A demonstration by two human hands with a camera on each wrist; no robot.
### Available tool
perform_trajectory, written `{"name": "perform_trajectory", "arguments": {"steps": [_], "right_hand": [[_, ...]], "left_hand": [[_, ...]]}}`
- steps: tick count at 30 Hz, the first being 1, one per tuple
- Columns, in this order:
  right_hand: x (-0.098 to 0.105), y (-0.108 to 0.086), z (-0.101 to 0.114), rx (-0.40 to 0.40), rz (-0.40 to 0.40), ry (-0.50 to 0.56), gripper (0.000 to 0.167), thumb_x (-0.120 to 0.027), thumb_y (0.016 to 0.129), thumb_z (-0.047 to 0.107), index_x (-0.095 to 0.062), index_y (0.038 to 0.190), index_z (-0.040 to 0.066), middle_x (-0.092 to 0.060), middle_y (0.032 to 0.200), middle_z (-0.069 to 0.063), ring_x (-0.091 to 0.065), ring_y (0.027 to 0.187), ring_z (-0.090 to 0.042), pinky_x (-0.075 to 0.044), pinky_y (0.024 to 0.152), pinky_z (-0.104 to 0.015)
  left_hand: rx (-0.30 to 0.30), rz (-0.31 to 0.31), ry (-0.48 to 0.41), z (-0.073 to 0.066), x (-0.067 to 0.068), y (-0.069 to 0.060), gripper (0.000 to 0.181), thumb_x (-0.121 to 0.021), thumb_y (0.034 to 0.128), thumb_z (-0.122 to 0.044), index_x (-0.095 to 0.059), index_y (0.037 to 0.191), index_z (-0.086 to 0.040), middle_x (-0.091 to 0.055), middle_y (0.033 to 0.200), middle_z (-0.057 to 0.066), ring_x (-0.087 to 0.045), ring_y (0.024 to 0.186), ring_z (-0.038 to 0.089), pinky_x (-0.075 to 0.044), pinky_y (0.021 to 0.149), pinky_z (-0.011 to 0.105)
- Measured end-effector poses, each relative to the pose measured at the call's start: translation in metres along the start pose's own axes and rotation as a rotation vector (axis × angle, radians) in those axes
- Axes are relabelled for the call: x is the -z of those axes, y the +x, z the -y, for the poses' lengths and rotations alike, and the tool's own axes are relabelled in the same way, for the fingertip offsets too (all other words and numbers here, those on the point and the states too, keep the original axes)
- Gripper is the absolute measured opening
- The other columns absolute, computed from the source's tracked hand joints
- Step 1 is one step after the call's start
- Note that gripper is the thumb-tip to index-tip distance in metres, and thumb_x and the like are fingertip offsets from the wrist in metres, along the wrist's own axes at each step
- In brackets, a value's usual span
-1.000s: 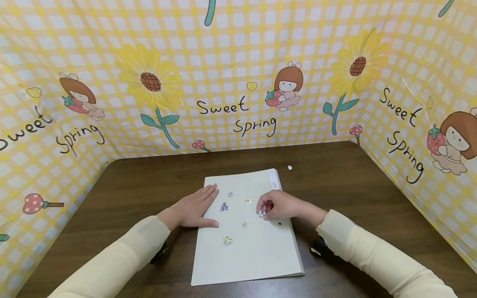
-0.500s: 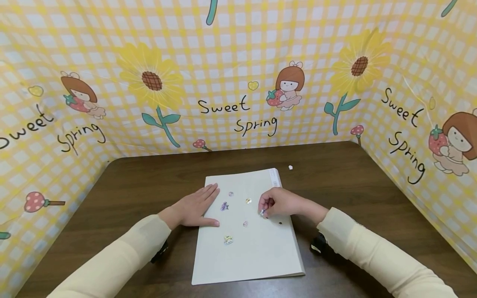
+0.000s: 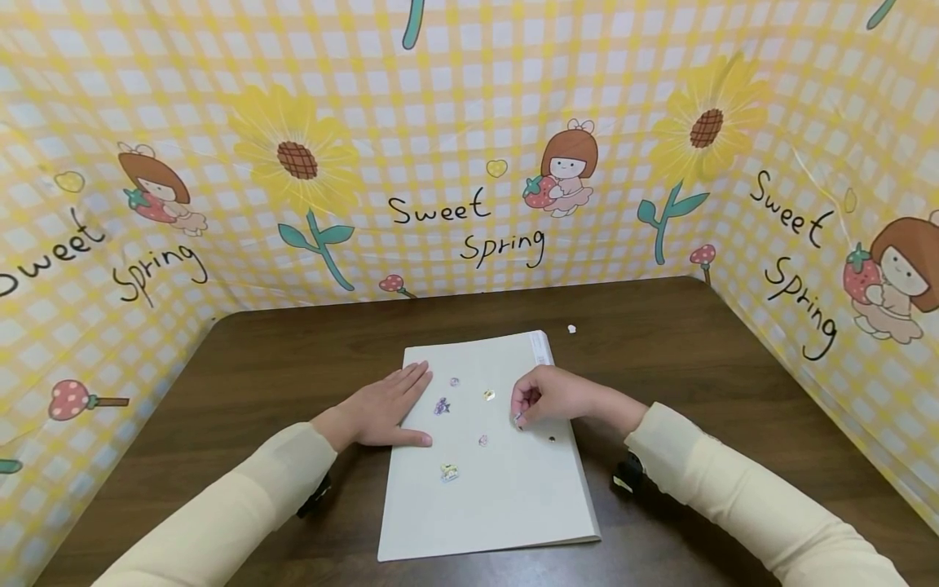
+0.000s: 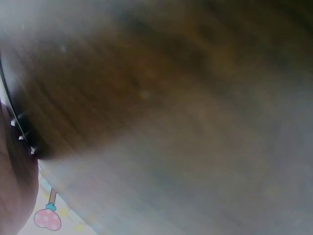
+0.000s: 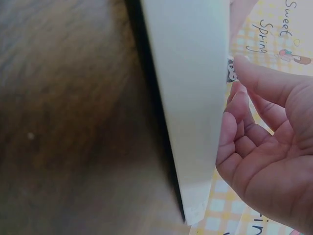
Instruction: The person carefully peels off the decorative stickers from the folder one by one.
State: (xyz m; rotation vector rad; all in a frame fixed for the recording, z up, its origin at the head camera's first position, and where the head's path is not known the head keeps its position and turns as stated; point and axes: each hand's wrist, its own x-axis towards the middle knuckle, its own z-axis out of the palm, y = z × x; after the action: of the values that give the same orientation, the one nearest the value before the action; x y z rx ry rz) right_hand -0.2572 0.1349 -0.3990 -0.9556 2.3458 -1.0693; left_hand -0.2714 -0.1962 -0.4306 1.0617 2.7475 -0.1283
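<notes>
A white folder [image 3: 484,514] lies on the dark wooden table. My left hand [image 3: 381,405] rests on its upper left edge, fingers straight and thumb spread; part of that hand [image 4: 17,181] shows at the edge of the left wrist view. At the folder's right side, my right hand [image 3: 553,398] pinches a small sticker [image 5: 231,71] between thumb and forefinger, low over the surface. The other fingers curl inward. Several stickers lie on the folder: a purple one [image 3: 442,406], a yellowish one [image 3: 449,473], a small yellow one [image 3: 489,395] and a small pink one [image 3: 482,440].
A tiny white scrap [image 3: 571,328] lies on the table [image 3: 308,330] beyond the folder's far right corner. A small dark spot [image 3: 552,439] sits near the folder's right edge. A yellow checked cloth [image 3: 440,147] encloses the back and sides.
My right hand has shifted slightly away from me, and the pinched sticker now shows less of its face. My left hand and the stickers on the folder stay put.
</notes>
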Motion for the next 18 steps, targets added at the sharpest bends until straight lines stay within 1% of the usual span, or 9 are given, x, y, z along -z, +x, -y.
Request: {"name": "perform_trajectory", "arguments": {"steps": [10,15,18], "right_hand": [[0.0037,-0.0013,-0.0004,0.013,0.009,0.042,0.009,-0.075,0.083,0.001,-0.070,0.079,0.007,-0.061,0.072,0.003,-0.050,0.068,-0.012,-0.044,0.064,-0.023],[0.0055,-0.0017,-0.0047,0.022,-0.024,0.072,0.009,-0.073,0.083,-0.003,-0.071,0.080,0.005,-0.063,0.074,0.001,-0.052,0.070,-0.013,-0.045,0.064,-0.024],[0.0070,-0.0021,-0.0065,0.015,-0.054,0.090,0.007,-0.072,0.084,-0.004,-0.071,0.083,0.002,-0.064,0.076,-0.003,-0.053,0.071,-0.016,-0.045,0.063,-0.024]], "left_hand": [[0.008,0.004,0.004,0.0016,-0.0024,0.0016,0.115,-0.032,0.0784,-0.087,-0.010,0.156,-0.006,-0.004,0.162,0.012,-0.005,0.147,0.026,-0.015,0.116,0.041],[0.006,-0.004,-0.001,0.0019,-0.0039,0.0024,0.115,-0.033,0.0781,-0.087,-0.011,0.156,-0.006,-0.005,0.162,0.012,-0.005,0.147,0.026,-0.016,0.116,0.041],[0.006,-0.007,-0.002,0.0020,-0.0041,0.0025,0.115,-0.032,0.0777,-0.088,-0.011,0.156,-0.006,-0.005,0.162,0.012,-0.006,0.147,0.026,-0.016,0.116,0.042]]}}
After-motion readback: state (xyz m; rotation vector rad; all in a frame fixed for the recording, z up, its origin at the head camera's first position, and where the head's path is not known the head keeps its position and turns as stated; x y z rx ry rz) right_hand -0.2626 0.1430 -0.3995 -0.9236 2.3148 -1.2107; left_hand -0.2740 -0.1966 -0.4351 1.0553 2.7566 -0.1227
